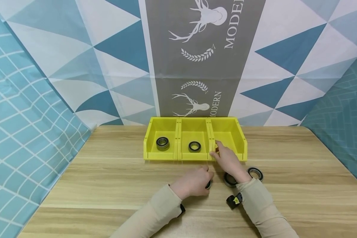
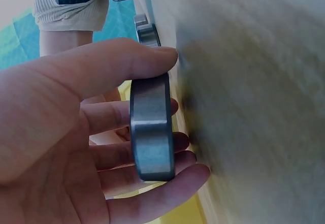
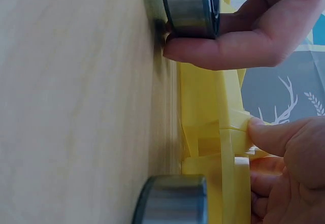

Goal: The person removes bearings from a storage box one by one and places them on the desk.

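A steel ball bearing [image 2: 152,132] with dark edges stands on its rim in my left hand [image 1: 193,182], pinched between thumb and fingers just above the tabletop. In the head view that hand mostly covers it. My right hand [image 1: 227,158] grips the front of the divider between the middle and right compartments of the yellow bin [image 1: 163,156]. Its thumb [image 3: 269,135] presses the rim while the other fingers curl behind the wall, partly hidden. Under my right wrist lies a larger bearing [image 1: 227,182], partly covered; another bearing [image 1: 260,175] rests right of it.
The left bin compartment contains a thick bearing or stack [image 1: 162,147], and the middle one has a thinner bearing [image 1: 194,151]. Behind the wooden table [image 1: 107,185] hangs a patterned cloth [image 1: 196,66]. Black wrist devices [image 1: 233,201] are worn at both cuffs.
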`<state>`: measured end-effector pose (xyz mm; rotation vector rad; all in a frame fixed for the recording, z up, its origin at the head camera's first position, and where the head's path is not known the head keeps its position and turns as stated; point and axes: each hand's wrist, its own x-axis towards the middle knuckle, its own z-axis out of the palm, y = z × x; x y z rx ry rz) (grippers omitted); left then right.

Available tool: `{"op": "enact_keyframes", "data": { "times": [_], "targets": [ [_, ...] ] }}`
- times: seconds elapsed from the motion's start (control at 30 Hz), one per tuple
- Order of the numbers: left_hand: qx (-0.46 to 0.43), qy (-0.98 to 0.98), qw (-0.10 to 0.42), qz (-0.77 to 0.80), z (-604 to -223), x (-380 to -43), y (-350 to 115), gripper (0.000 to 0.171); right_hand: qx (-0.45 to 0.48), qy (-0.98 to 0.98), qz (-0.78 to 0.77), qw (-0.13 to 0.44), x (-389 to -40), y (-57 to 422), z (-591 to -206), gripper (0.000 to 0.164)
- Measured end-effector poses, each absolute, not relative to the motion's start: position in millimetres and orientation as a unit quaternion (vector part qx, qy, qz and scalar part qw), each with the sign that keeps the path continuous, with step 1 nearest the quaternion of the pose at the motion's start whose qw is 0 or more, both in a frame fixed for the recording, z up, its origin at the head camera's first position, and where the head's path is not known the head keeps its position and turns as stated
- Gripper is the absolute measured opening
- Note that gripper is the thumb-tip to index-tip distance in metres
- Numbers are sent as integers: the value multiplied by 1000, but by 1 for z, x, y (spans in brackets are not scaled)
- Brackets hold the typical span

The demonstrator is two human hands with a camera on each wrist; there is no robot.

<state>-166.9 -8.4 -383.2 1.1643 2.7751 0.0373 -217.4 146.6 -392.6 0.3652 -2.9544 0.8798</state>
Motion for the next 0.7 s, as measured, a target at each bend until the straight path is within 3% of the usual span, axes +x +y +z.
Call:
{"op": "enact_keyframes", "data": {
  "times": [0.7],
  "targets": [
    [399,916,48,-1,-385,-161,-6,34,122,-952,281,24,-217,147,-394,58]
  ]
}}
